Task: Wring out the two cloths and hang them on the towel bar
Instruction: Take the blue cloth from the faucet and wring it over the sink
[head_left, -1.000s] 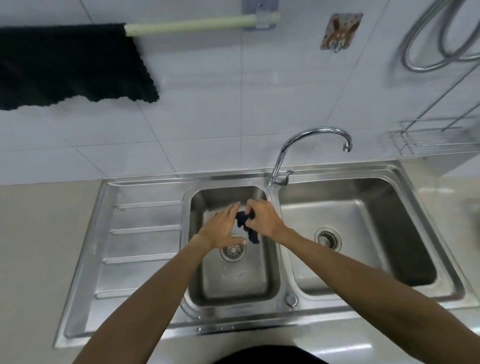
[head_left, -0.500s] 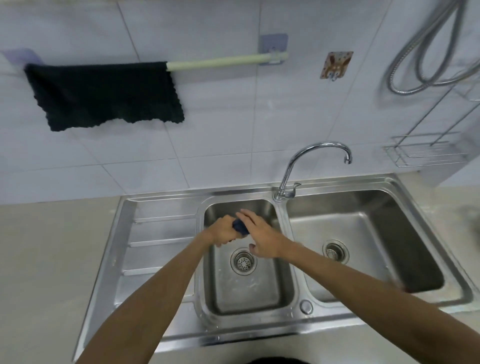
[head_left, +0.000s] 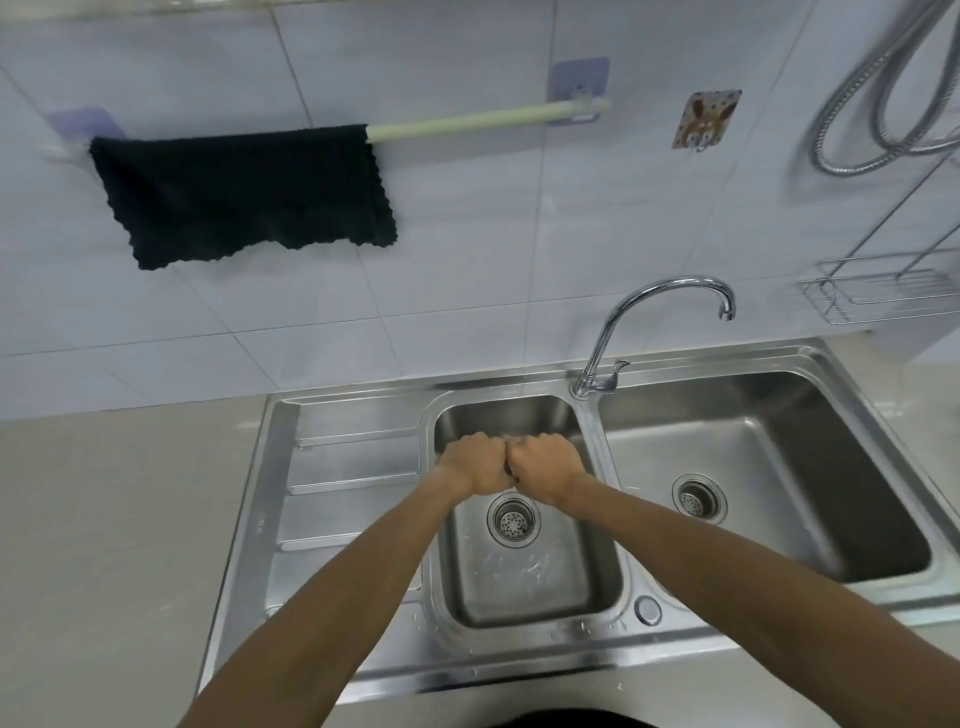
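A black cloth (head_left: 244, 195) hangs spread over the left part of the pale towel bar (head_left: 467, 122) on the tiled wall. My left hand (head_left: 475, 462) and my right hand (head_left: 545, 465) are both clenched into fists, knuckles pressed together, over the small left basin (head_left: 608, 571) of the steel sink. The second, dark blue cloth is squeezed inside the two fists and is hidden from view now. Water droplets lie on the basin floor below the hands.
A curved chrome faucet (head_left: 660, 312) stands behind the basins, its spout over the larger right basin (head_left: 779, 467). A ribbed drainboard (head_left: 343, 467) lies left of the hands. A wire rack (head_left: 883, 291) and a metal hose (head_left: 857, 119) hang at the right wall.
My hands gathered the dark blue cloth, closed fully over it and rose slightly above the basin. The view tilted up, so more of the wall and towel bar shows.
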